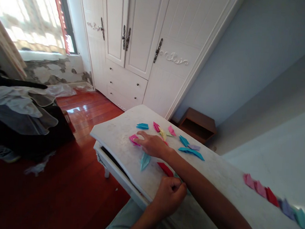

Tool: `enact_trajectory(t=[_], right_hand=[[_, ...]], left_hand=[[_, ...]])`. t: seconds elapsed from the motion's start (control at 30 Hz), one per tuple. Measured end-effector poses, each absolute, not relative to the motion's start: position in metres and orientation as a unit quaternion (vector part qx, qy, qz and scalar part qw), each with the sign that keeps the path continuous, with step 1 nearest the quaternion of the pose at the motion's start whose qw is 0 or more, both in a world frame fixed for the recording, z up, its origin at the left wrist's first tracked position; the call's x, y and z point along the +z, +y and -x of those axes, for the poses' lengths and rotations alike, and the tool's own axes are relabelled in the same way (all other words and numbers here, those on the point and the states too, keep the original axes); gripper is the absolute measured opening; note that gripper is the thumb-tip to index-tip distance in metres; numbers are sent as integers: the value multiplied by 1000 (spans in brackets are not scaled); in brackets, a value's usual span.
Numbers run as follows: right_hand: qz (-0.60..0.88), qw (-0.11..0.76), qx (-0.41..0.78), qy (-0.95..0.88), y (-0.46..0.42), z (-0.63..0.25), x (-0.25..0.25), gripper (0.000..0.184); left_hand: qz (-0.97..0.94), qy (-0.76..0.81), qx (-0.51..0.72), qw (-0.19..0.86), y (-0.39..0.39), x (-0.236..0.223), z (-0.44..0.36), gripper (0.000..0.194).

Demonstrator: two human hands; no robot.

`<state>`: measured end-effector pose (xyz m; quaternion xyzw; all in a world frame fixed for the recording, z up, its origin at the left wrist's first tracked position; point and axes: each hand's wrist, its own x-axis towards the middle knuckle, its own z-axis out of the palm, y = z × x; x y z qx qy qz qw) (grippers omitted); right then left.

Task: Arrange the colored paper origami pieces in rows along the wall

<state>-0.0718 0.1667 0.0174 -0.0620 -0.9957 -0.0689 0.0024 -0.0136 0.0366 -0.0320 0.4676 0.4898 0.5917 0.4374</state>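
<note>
pink paper (133,139): sm., folded, creased; at r. hand (152,145)

Head-camera view, as I receive it at my remote station: no text, label, brand, number or sign is legible to me.
</note>
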Motion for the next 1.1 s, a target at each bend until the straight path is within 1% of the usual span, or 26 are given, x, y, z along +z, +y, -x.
enact_trajectory(t=[0.07,0.2,0.47,0.57,0.87,0.93,1.0,1.1], right_hand=[[37,-3,-83,-996,169,74,14,46],[11,-7,-99,-995,171,74,12,24],[21,0,-146,-989,166,74,13,25],[23,-1,-164,-986,166,75,13,23],[44,-3,-158,-986,163,73,8,20],[57,14,-142,-988,164,71,7,20],[83,53,-101,-990,165,69,7,19],[138,183,35,-973,169,64,9,16]], left_hand=[[-462,487,597,439,37,-33,14,42],[-461,488,603,432,38,-34,14,43],[-462,479,608,433,38,-33,13,39],[-456,473,617,433,38,-32,14,39],[-449,483,611,438,37,-28,15,41],[-449,485,612,434,38,-28,15,42],[-446,485,614,435,38,-28,15,44],[-443,479,618,439,38,-28,15,44]])
